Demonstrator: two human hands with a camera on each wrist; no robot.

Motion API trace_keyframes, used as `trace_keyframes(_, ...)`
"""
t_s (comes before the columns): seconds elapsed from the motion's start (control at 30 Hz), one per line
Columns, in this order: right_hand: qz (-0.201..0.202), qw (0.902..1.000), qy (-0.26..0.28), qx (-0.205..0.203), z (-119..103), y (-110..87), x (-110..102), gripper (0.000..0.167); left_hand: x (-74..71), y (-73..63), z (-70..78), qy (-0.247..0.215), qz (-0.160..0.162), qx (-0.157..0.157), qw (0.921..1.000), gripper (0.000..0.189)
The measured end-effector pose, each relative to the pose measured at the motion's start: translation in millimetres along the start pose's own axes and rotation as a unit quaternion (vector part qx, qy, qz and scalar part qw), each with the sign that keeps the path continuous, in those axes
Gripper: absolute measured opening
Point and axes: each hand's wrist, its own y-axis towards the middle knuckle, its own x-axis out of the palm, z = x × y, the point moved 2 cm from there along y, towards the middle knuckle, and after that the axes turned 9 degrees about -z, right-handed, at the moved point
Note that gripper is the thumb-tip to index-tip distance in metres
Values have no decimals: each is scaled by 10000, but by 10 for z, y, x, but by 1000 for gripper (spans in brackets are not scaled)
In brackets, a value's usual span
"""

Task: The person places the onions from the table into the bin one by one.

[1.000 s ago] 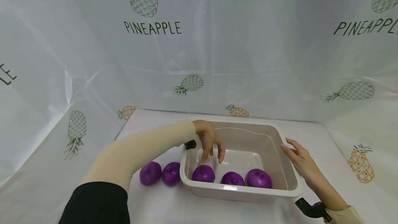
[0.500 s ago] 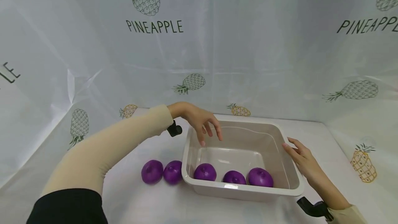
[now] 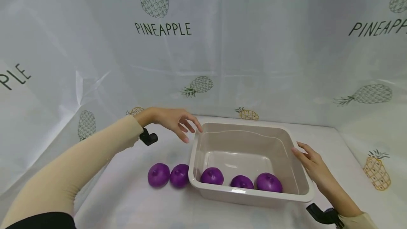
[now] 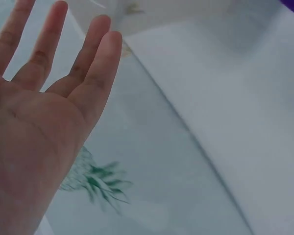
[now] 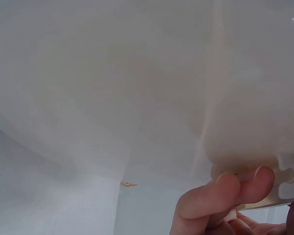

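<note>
My left hand hangs in the air by the back left corner of a beige plastic bin. Its fingers are spread and relaxed, and the palm shows bare in the left wrist view. On the bin's right side, my right hand grips the rim, with the thumb above and fingers curled beneath the edge in the right wrist view. Inside the bin, along the near wall, sit three glossy purple onions: a left onion, a middle onion and a right onion.
Two more purple onions, an outer onion and an inner onion, lie side by side on the white table left of the bin. A pineapple-print sheet rises behind the table and along its sides.
My left hand has lifted out of the bin and moved left and back, past the rim, holding nothing. The onions stay in place, and my right hand keeps its hold on the bin.
</note>
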Motion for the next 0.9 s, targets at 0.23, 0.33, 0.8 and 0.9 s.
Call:
trace_keyframes(0.23,24,10000,39,48,-1,-1,11,55,216,-316,-537,-293,541,-197,9979,54)
trace_keyframes(0.33,38,10000,9,41,-4,-1,10,55,347,-418,-763,-470,698,-340,9959,55)
trace_keyframes(0.8,79,9999,-10,81,11,-6,7,55,923,-567,-1587,-1221,1079,4,9866,65)
trace_keyframes(0.9,79,9999,16,82,10,-1,13,56,1034,-579,-1714,-1322,1162,200,9842,60)
